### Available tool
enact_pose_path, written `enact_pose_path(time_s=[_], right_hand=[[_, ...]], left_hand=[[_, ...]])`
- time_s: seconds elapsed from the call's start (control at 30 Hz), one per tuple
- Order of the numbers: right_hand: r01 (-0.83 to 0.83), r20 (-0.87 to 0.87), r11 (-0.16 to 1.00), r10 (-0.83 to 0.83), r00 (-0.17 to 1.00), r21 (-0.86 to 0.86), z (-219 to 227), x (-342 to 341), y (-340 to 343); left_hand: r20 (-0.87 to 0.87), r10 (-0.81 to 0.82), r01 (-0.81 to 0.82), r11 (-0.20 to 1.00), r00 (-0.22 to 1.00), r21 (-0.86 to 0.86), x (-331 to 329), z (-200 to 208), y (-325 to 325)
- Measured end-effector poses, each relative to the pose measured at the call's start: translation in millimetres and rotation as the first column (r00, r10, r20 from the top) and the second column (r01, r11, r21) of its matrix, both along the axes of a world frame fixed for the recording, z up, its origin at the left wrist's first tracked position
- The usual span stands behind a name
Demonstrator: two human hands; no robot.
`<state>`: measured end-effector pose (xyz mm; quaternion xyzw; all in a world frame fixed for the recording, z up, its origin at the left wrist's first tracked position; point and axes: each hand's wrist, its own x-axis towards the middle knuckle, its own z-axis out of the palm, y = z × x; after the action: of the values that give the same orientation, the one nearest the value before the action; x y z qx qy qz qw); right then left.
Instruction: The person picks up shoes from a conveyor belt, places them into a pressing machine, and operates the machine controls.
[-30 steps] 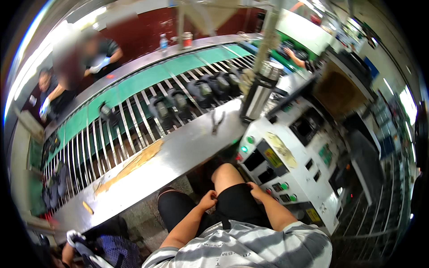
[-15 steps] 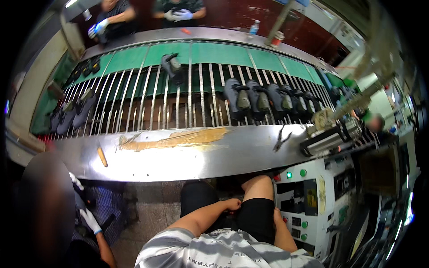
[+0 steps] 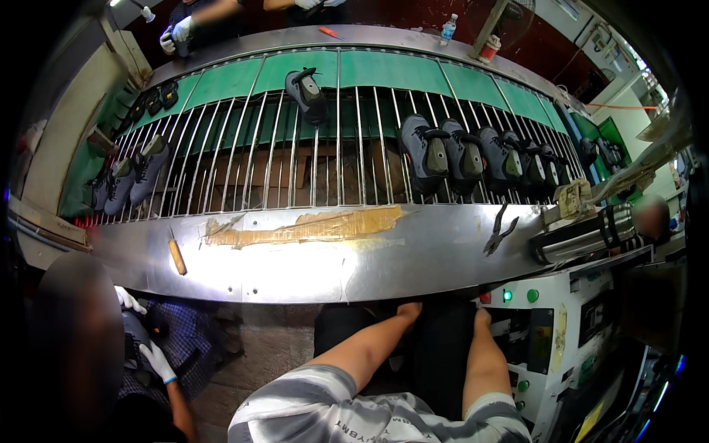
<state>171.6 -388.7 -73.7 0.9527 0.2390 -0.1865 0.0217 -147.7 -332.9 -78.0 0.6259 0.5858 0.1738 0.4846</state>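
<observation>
Both of my bare hands are low, by my legs in black shorts (image 3: 440,354), just under the near edge of the metal table. My left hand (image 3: 408,309) lies at the inner side of my legs, and its fingers are hidden past the table edge. At the outer side of my right leg is my right hand (image 3: 481,319), close to the white control panel (image 3: 543,295); its fingers do not show either. Nothing is visible in either hand. On the metal ledge (image 3: 295,269) ahead lie pliers (image 3: 500,232) and a wooden-handled pointed tool (image 3: 176,256).
Beyond the ledge runs a rod conveyor (image 3: 347,162). It carries a row of grey shoes (image 3: 425,159) at right, a single shoe (image 3: 306,96) and more shoes (image 3: 148,170) at left. A metal cylinder (image 3: 580,236) stands right. Gloved co-workers work at left (image 3: 156,362) and across.
My hands have moved forward along my legs, toward the table edge. The right knee, bare before, is now covered by black cloth. My view has shifted, so the table sits further right.
</observation>
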Motion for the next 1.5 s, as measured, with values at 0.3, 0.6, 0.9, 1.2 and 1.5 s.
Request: enact_pose_path(time_s=[0.3,0.6,0.9,1.2,1.5], right_hand=[[-0.211,0.021,0.963,0.210,0.977,0.168,4.3,-62.2,-12.1],[-0.125,0.047,0.173,0.398,0.916,0.977,204.9,-176.1,111.8],[-0.690,0.232,0.316,0.783,0.578,0.652,232.3,-291.9,187.3],[-0.712,0.310,0.234,0.779,0.544,0.662,228.6,-280.9,187.1],[-0.685,0.300,0.215,0.780,0.549,0.696,225.9,-286.8,178.3]], left_hand=[[0.083,-0.737,0.720,0.620,0.670,-0.312,-81.8,147.6,3.5],[0.740,-0.018,0.117,0.990,0.673,-0.082,-256.8,322.0,234.8],[0.160,0.738,-0.713,0.537,0.656,0.451,-368.0,202.9,502.8],[0.152,0.756,-0.687,0.466,0.637,0.558,-319.8,211.9,567.2],[0.617,0.738,-0.865,0.469,0.272,-0.180,-407.0,227.8,472.2]])
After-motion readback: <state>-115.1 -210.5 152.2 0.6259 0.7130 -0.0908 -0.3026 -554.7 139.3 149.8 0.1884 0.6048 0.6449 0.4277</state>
